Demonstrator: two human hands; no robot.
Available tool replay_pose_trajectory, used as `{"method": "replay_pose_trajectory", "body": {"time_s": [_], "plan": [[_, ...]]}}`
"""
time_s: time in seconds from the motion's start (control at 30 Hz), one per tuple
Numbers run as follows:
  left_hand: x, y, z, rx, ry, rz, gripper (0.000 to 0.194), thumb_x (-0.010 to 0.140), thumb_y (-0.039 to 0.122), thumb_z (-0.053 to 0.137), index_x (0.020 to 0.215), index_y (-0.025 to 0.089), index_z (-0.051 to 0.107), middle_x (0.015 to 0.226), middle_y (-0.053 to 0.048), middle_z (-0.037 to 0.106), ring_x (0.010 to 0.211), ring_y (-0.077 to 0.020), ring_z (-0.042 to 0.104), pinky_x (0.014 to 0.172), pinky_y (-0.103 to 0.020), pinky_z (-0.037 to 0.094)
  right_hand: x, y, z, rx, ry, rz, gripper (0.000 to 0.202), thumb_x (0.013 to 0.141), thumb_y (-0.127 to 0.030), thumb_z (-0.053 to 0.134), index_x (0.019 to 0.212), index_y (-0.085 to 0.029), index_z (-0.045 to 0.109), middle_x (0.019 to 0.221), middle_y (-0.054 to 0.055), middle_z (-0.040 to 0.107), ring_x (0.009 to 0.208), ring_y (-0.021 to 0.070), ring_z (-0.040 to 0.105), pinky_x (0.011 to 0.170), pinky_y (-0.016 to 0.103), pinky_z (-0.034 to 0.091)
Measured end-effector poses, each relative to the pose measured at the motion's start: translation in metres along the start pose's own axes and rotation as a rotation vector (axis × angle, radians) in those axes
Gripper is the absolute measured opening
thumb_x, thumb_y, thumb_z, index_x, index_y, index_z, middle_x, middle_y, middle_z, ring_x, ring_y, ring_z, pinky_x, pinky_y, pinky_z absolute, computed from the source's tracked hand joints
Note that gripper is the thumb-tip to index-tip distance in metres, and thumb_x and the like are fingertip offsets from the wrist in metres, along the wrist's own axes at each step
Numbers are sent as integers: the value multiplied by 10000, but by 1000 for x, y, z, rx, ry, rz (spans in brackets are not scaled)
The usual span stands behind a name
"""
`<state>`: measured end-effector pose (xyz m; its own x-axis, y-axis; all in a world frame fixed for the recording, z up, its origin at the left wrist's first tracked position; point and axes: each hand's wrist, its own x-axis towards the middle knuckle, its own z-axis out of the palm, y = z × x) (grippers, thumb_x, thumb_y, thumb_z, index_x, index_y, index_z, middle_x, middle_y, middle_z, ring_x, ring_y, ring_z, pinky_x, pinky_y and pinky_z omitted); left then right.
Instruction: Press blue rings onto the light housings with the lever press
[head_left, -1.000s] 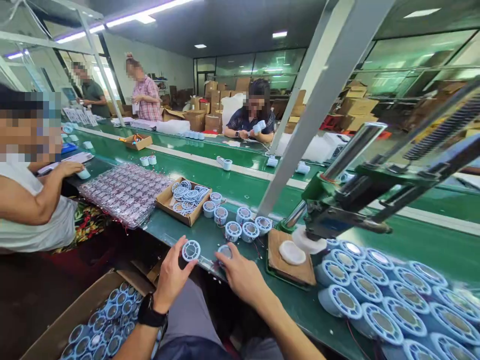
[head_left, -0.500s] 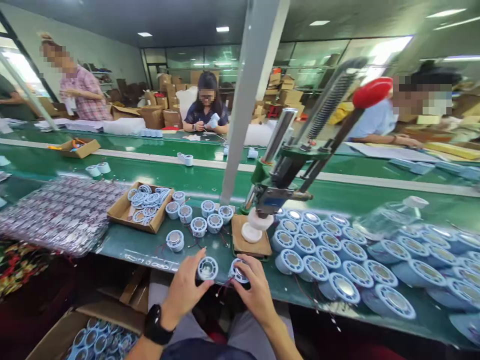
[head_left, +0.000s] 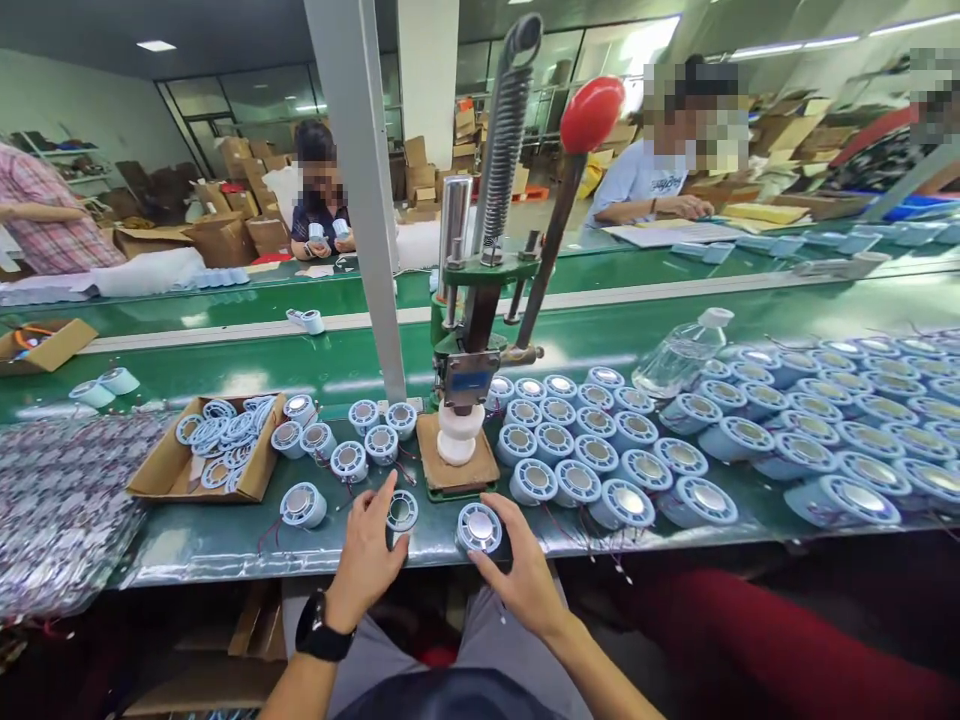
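My left hand (head_left: 369, 553), with a black watch on its wrist, curls thumb and fingers around a round light-blue housing (head_left: 403, 511) that looks hollow and dark inside its slotted rim. Across a small gap, my right hand (head_left: 523, 572) has thumb and fingers around a second round blue housing (head_left: 479, 527), this one with a shiny silver disc in its top. Both housings are at the near edge of the green table. Just behind them stands a hand press (head_left: 469, 370) with a red-knobbed lever; its white plastic head meets a white round seat on a brown board (head_left: 442, 480).
At left, a cardboard box (head_left: 266, 480) holds loose blue rings, beside stacked clear-wrapped parts (head_left: 67, 500). Several wired housings (head_left: 349, 461) stand left of the press, and many more (head_left: 626, 503) crowd the right. A bottle (head_left: 682, 350) stands behind these. People work across the conveyor.
The view has turned right, so the press and boxes sit farther left. The right-hand housing now shows its silver disc more fully. Both hands keep their housings near the table edge.
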<state>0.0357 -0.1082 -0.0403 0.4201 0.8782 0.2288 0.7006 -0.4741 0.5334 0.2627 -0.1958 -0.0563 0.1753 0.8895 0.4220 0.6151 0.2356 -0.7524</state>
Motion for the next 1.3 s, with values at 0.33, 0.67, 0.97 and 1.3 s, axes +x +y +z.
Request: {"method": "replay_pose_trajectory", "body": {"time_s": [0.33, 0.67, 0.97, 1.3], "plan": [[-4, 16, -6, -90, 230, 93, 617, 930, 334, 588, 1483, 218, 339, 1387, -130, 560, 1314, -291, 491, 1098, -509, 414, 13, -18, 48, 77, 52, 0, 522, 810, -175, 588, 1326, -172, 513, 1259, 124, 622, 1173, 235, 617, 1023, 385, 529], [5, 38, -16, -217, -12, 20, 861, 859, 166, 550, 1573, 253, 77, 1359, -94, 585, 1256, -245, 559, 1085, -444, 456, 23, -21, 82, 163, 50, -30, 590, 773, -143, 583, 1357, -175, 505, 1295, 125, 615, 1200, 232, 613, 1040, 401, 523], [7, 32, -19, -287, -59, 99, 752, 871, 173, 537, 1541, 259, 207, 1428, -93, 530, 1346, -240, 475, 1141, -446, 392, 20, -20, 81, 154, 14, 17, 706, 807, -148, 585, 1479, -183, 373, 1338, 133, 582, 1254, 234, 573, 1073, 413, 492], [4, 31, 3, -418, -7, -114, 520, 781, 249, 568, 1289, 144, 531, 1248, -128, 654, 1144, -258, 632, 1005, -398, 511, 61, -59, -8, -285, -414, -149, 656, 806, -134, 638, 1434, -198, 459, 1389, 128, 523, 1265, 283, 539, 1024, 471, 535]]}}
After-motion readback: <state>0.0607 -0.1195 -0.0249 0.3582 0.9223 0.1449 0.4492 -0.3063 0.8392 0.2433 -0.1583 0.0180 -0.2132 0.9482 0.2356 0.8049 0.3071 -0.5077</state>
